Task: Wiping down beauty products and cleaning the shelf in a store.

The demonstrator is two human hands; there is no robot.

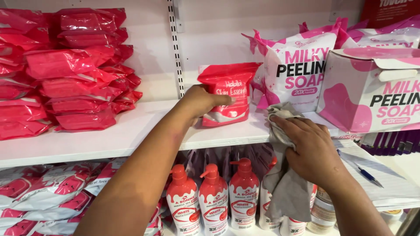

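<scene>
The left hand (202,101) grasps an upright red pouch (227,94) on the white shelf (109,133), while the right hand (308,148) clutches a grey cloth (286,192) beside a pink-and-white bag (295,72).

A bare stretch of white shelf (131,131) was left open between the stacked red packs (74,70) and the upright red pouch (227,94). Rightward, passage was blocked by pink-and-white soap bags (297,70) and a carton (372,91).

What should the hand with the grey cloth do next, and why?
Probably slide the grey cloth left along the white shelf. The right hand presses it on the shelf edge, and the left hand holds the red pouch upright, tilted back, so the spot beside it looks open for wiping.
</scene>
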